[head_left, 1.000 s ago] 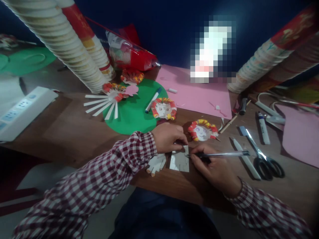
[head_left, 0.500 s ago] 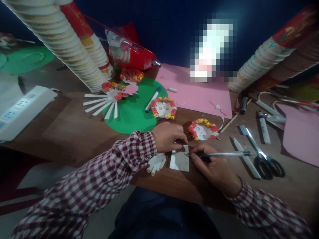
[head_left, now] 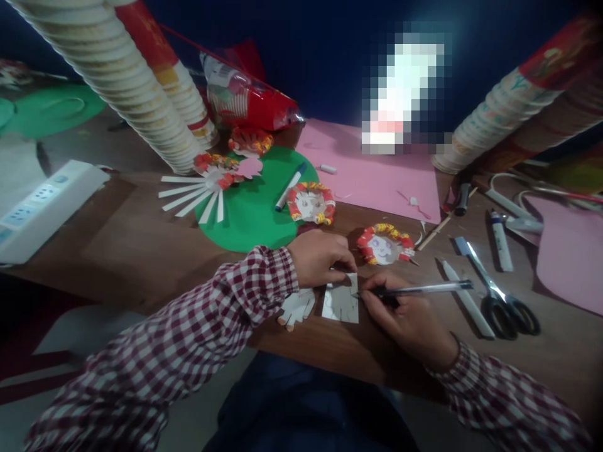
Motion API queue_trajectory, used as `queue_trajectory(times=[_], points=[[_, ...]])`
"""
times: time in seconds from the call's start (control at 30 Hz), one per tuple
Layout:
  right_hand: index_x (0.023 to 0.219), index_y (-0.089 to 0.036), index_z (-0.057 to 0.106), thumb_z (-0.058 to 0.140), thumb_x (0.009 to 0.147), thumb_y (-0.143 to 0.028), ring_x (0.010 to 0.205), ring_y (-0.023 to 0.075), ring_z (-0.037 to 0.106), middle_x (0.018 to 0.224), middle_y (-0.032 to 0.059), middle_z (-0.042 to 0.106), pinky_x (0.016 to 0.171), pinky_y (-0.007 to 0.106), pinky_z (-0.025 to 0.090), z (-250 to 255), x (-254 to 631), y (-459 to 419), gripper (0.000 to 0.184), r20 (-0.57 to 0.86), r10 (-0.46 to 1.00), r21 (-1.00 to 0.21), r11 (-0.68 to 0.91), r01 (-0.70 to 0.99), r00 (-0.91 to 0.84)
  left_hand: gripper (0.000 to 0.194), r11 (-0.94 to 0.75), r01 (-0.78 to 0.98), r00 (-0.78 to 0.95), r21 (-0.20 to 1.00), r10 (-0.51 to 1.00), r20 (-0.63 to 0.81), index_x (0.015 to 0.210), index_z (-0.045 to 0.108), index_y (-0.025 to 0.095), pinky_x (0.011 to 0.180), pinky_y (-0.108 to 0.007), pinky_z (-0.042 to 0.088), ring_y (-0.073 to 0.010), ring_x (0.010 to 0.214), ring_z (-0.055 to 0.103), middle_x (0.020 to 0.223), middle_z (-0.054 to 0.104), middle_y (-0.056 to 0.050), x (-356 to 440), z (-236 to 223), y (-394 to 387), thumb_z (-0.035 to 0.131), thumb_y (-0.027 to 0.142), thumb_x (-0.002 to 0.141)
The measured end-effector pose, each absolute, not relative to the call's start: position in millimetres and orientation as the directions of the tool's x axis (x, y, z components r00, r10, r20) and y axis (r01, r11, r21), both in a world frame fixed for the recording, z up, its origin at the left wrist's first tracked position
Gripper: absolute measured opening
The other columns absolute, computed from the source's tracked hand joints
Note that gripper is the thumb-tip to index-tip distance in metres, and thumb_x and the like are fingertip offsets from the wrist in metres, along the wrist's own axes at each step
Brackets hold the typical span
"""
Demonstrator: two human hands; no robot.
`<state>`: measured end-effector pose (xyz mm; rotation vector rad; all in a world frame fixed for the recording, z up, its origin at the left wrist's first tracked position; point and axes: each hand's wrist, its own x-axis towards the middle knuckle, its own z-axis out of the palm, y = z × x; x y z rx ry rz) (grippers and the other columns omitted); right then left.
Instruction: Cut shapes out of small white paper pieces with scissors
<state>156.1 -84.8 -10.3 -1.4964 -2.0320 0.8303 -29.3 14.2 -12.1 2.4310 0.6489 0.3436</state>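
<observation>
My right hand point(head_left: 405, 314) is closed around a pen point(head_left: 428, 287), its tip at the right edge of a small white paper piece point(head_left: 340, 304) with dark lines drawn on it. With curled fingers, my left hand point(head_left: 325, 258) grips and steadies the top edge of that paper; its fingertips are partly hidden. A white paper cutout point(head_left: 296, 309) with fringed edges lies beside it, partly under my left wrist. Just beyond my hands sit two red-and-yellow rimmed paper faces, one nearer face point(head_left: 384, 245) and one farther face point(head_left: 311, 204).
Scissors point(head_left: 497, 295), a white pen-like tool point(head_left: 466, 300) and a marker point(head_left: 499, 240) lie to the right. Behind are a green paper disc point(head_left: 259, 220), pink sheet point(head_left: 367, 179) and tall paper-cup stacks point(head_left: 136, 81). A power strip point(head_left: 51, 210) rests at left.
My hands, the pen and the paper stay in nearly the same places. Only a slight shift of the whole view shows, and the pen tip barely moves.
</observation>
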Motion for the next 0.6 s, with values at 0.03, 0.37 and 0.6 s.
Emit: queue_trajectory(times=[0.03, 0.37, 0.6], points=[[0.083, -0.02, 0.055, 0.05, 0.085, -0.021, 0.067, 0.0171, 0.058, 0.073, 0.0013, 0.06, 0.061, 0.027, 0.044, -10.4, 156.1, -84.7, 0.005, 0.025, 0.958, -0.715, 0.216, 0.665, -0.284, 0.016, -0.705, 0.374, 0.846, 0.603, 0.526, 0.09, 0.085, 0.07, 0.022, 0.059, -0.022, 0.036, -0.0112, 0.07, 0.056, 0.078, 0.064, -0.001, -29.3, -11.9, 14.2, 0.064, 0.023, 0.07], [0.084, -0.019, 0.054, 0.05, 0.085, -0.022, 0.064, 0.0168, 0.057, 0.071, 0.0017, 0.06, 0.059, 0.027, 0.044, -8.3, 156.7, -84.7, 0.005, 0.017, 0.95, -0.721, 0.227, 0.655, -0.31, 0.016, -0.709, 0.382, 0.849, 0.593, 0.523, 0.078, 0.086, 0.07, 0.022, 0.058, -0.022, 0.036, -0.011, 0.069, 0.055, 0.079, 0.064, -0.001, -29.0, -11.1, 14.2, 0.064, 0.023, 0.07], [0.082, -0.019, 0.054, 0.051, 0.084, -0.02, 0.063, 0.0163, 0.056, 0.07, 0.0008, 0.058, 0.058, 0.027, 0.044, -8.1, 156.6, -85.2, 0.004, 0.02, 0.948, -0.722, 0.234, 0.651, -0.318, 0.017, -0.703, 0.386, 0.845, 0.597, 0.529, 0.077, 0.086, 0.07, 0.022, 0.059, -0.022, 0.036, -0.0113, 0.07, 0.056, 0.079, 0.064, -0.001, -29.2, -12.0, 14.1, 0.064, 0.023, 0.07]])
